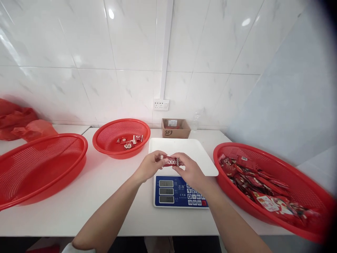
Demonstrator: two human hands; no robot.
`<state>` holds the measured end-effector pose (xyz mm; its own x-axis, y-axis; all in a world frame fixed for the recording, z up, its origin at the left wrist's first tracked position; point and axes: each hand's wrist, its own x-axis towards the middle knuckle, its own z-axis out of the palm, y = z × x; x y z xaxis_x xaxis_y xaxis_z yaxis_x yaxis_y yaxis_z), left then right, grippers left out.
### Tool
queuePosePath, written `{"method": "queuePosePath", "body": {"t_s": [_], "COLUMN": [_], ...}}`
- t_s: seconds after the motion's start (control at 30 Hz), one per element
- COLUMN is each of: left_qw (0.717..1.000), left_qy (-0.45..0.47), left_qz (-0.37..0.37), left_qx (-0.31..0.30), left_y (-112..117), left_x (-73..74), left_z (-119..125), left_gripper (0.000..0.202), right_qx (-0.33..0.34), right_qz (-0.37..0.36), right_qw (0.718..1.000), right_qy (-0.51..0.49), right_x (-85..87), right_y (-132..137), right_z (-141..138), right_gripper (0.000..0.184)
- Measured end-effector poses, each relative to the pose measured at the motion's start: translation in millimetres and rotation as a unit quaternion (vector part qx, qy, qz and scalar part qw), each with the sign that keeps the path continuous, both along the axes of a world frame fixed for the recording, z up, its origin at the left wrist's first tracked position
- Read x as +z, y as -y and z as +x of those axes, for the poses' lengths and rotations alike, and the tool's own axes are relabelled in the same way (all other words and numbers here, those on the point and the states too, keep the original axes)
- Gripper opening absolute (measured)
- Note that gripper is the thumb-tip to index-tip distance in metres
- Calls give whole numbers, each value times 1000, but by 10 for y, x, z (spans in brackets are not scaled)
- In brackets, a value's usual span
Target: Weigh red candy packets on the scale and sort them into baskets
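Observation:
Between my two hands is a small red wrapped candy (171, 161) with white print and pale patterned ends. My left hand (152, 165) pinches its left end, and my right hand (188, 169) pinches its right end. Both hands are above the front part of a digital scale's white pan (181, 146). Below them is the scale's blue panel (181, 192) with keys and small displays; my right hand covers some of the keys. The far-left basket shows a bare red floor, while a round red basket (110, 151) behind my left hand holds several small red packets (129, 143).
At right, a large red basket (218, 149) holds many red packets (260, 179). Another large red basket (52, 179) stands at left, near red plastic bags (21, 121). A cardboard box (176, 133) sits behind the scale, below a wall socket (161, 104).

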<state>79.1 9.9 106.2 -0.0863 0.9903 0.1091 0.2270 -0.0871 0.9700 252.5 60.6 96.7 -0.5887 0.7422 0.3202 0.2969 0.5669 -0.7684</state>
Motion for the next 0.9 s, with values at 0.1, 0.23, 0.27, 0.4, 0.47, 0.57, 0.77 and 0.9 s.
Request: {"method": "queuePosePath", "body": {"t_s": [0.1,0.23,0.27,0.4,0.47,0.57,0.77,0.9], "left_qw": [993,985,983,977,980,990,967,912], "left_qy": [111,166,174,193,183,141,-127,-274], "left_qz": [-7,-10,-20,-43,-36,-4,75,42], "left_qx": [-35,-45,-53,-74,-65,-32,209,304], "left_y": [27,48,56,91,104,99,-44,-135], "left_x": [-13,-21,-24,-46,-62,-82,-20,59], "left_z": [141,156,154,169,182,153,-422,-958], "left_gripper": [25,27,28,32,29,24,23,32], "right_qx": [-6,-17,-18,-25,-25,-23,-90,-153], "right_qz": [-98,-212,-216,-219,-221,-223,-195,-146], "right_qw": [992,966,963,960,961,964,969,973], "right_qy": [-76,-145,-158,-174,-164,-139,-118,-94], "right_x": [10,-1,-6,-15,-11,1,36,34], "right_y": [23,9,7,24,39,54,52,2], "right_z": [11,50,54,23,-2,2,329,754], "right_gripper": [34,28,29,30,30,29,37,37]}}
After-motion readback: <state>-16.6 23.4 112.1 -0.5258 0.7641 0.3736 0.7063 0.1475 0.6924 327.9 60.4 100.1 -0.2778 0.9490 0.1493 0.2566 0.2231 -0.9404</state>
